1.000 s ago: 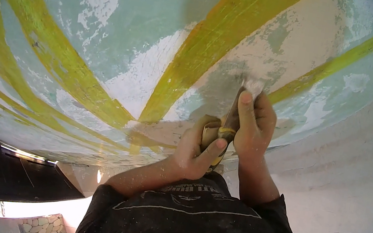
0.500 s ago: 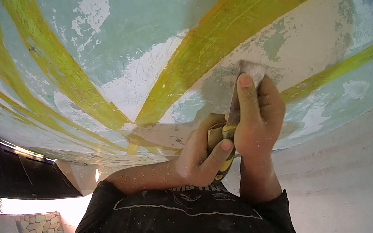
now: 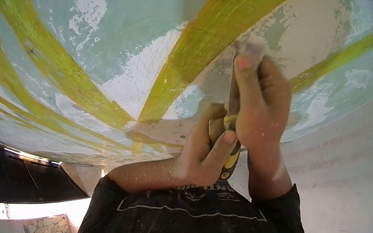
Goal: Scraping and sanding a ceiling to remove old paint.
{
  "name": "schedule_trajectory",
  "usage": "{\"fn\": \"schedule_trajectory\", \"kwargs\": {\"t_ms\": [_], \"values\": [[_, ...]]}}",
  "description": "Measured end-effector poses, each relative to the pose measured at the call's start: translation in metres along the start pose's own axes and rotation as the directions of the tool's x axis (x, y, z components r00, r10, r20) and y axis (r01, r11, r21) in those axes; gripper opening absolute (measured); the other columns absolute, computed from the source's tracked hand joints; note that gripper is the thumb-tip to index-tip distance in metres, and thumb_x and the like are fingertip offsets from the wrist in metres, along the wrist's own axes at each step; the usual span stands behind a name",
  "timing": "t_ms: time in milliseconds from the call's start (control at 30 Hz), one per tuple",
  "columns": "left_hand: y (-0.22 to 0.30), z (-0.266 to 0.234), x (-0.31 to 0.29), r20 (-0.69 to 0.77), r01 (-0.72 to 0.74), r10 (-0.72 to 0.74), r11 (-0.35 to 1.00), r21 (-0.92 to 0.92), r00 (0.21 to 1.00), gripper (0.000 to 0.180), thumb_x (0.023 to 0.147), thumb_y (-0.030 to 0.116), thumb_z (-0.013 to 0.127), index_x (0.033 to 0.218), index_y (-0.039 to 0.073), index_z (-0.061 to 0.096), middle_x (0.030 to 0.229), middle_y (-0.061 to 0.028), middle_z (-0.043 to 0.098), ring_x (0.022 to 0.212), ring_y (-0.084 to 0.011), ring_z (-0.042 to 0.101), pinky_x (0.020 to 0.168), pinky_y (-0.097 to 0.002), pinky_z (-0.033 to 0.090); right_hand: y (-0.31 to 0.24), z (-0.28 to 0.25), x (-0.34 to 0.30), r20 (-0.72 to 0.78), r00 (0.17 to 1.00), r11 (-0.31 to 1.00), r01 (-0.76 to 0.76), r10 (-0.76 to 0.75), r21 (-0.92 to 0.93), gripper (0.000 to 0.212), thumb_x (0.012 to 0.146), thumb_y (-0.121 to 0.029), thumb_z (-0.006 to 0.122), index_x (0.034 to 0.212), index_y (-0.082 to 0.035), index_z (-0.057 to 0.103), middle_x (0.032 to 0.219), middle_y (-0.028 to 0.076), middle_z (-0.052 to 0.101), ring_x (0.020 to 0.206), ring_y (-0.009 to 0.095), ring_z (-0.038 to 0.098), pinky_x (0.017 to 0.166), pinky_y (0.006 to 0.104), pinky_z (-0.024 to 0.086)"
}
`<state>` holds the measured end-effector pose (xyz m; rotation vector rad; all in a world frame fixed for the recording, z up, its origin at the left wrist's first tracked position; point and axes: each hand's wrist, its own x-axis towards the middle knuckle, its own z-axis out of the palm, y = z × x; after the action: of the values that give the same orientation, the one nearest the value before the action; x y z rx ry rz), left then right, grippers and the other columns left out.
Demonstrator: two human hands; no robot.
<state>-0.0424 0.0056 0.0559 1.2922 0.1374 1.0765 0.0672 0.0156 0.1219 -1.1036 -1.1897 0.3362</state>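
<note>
Our L hand point(image 3: 204, 154) is wrapped round the grip of a black-and-yellow-handled metal scraper point(image 3: 233, 106), w/ a flat tan piece point(image 3: 215, 128), kind unclear, tucked in too. Our R hand point(image 3: 262, 115) pinches the blade nr its wide end, thumb on top. The scraper's b/w us & the patchy pale-green-and-white painted surface point(image 3: 139, 13), tip just R of a broad yellow stripe point(image 3: 198, 44); contact's too blurred to tell.
</note>
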Motion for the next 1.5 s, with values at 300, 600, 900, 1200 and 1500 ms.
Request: {"fn": "schedule_trajectory", "kwargs": {"t_ms": [300,600,900,1200,1500], "values": [[0.0,-0.006,0.001,-0.013,0.032,-0.031,0.995,0.092,0.999,0.04,0.102,0.025,0.044,0.129,-0.002,0.033,0.108,-0.0051,0.053,0.091,-0.0078,0.049,0.079,-0.0242,0.041,-0.006,0.005,0.002,-0.03,0.999,1.0,-0.027,0.027,-0.001,0.028,0.099,-0.021,0.057,0.077,-0.004,0.055,0.063,-0.006,0.046,0.056,0.001,0.036,0.048,0.0215,0.028],[-0.024,0.005,-0.013,-0.103,-0.014,0.028,0.991,0.134,0.994,0.039,0.1,0.024,0.047,0.124,-0.005,0.04,0.1,-0.0129,0.06,0.09,-0.0167,0.057,0.078,-0.032,0.046,-0.01,-0.002,-0.006,0.083,0.958,0.961,-0.269,0.273,-0.062,0.022,0.096,-0.019,0.057,0.087,0.001,0.06,0.063,0.012,0.056,0.055,0.018,0.052,0.053,0.0337,0.041],[-0.005,-0.006,-0.008,-0.163,0.117,-0.099,0.987,0.106,0.982,0.037,0.1,0.024,0.05,0.123,-0.004,0.043,0.096,-0.0107,0.061,0.086,-0.0139,0.057,0.074,-0.03,0.046,0.026,0.004,-0.015,-0.07,0.996,0.998,0.046,-0.049,-0.05,0.023,0.099,-0.022,0.055,0.082,-0.006,0.057,0.059,-0.006,0.046,0.048,0.002,0.038,0.043,0.0207,0.028],[0.018,-0.009,0.001,-0.066,0.123,-0.112,0.972,0.2,0.992,0.036,0.101,0.021,0.047,0.125,-0.005,0.041,0.094,-0.0109,0.06,0.086,-0.0149,0.055,0.077,-0.0312,0.046,-0.005,0.008,-0.007,-0.063,0.966,0.946,-0.231,0.251,0.228,0.026,0.098,-0.021,0.057,0.08,-0.002,0.053,0.063,0.002,0.051,0.058,0.011,0.049,0.053,0.0278,0.039],[-0.001,-0.011,-0.009,-0.12,0.046,-0.024,0.981,0.19,0.992,0.038,0.101,0.021,0.045,0.128,-0.005,0.04,0.101,-0.0144,0.06,0.091,-0.0176,0.056,0.08,-0.034,0.046,-0.003,0.013,-0.008,-0.051,0.995,0.993,-0.087,0.091,0.074,0.023,0.1,-0.02,0.054,0.083,-0.005,0.056,0.068,-0.007,0.045,0.059,0.001,0.034,0.05,0.0206,0.028]]}}
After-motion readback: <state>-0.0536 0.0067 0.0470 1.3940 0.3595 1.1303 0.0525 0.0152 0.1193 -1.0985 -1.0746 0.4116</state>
